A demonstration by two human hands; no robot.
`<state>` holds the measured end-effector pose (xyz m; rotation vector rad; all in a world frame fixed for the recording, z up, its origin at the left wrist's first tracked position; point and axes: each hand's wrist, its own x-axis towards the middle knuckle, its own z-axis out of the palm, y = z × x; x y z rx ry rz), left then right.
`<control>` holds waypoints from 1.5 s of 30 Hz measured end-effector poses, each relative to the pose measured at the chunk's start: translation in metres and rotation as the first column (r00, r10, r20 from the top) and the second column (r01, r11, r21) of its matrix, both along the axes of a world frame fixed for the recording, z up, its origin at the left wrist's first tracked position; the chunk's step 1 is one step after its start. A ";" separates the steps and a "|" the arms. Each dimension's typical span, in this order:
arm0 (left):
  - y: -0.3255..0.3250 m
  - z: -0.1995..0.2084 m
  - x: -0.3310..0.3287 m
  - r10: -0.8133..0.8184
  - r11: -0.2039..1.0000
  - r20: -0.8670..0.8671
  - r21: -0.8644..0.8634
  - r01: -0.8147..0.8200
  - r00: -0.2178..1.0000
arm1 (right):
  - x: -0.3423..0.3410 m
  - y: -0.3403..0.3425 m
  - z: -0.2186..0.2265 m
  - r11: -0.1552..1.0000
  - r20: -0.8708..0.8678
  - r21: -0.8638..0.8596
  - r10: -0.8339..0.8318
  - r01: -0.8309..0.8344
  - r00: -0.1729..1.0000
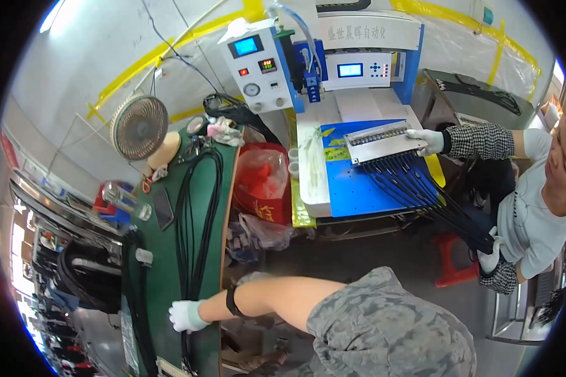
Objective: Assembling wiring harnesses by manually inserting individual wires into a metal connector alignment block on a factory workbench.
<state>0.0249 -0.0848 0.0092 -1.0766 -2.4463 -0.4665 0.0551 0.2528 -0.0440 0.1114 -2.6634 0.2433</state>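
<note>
Right hand [187,316], gloved, is on the black cable bundle [184,251], low down near the bench's right edge. Cables lie on the green bench [163,267], long axis running roughly along that edge, looping round near the far end. Key relation: most of the length runs away from the fingers toward that far end; a short piece runs the other way, toward a pale strip [170,369] at the view's bottom. Fingers look curled, but glove's small and they're partly hidden, so can't tell if they're clamped or just resting. Right's the nearer hand; left's out of frame. Phone [163,208] sits left of the loop.
</note>
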 end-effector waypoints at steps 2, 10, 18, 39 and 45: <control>-0.014 0.015 0.011 0.010 1.000 0.002 0.020 -0.011 1.000 | -0.016 -0.017 0.010 0.999 -0.038 0.011 0.045 -0.044 0.998; -0.018 -0.019 -0.015 -0.024 0.994 -0.036 0.105 0.027 0.999 | 0.001 -0.014 0.021 0.991 0.074 -0.098 0.101 -0.094 0.992; 0.034 -0.059 -0.029 -0.178 0.982 0.046 0.063 0.175 0.983 | 0.011 -0.010 0.024 0.988 0.109 -0.110 0.123 -0.111 0.986; 0.185 -0.076 -0.053 -0.488 0.853 0.087 0.258 0.454 0.868 | 0.048 0.009 -0.001 0.951 -0.325 -0.234 -0.272 0.202 0.906; 0.238 -0.050 -0.048 -0.558 0.799 0.053 0.303 0.519 0.828 | 0.049 0.024 -0.010 0.849 -0.093 -0.445 -0.359 0.284 0.929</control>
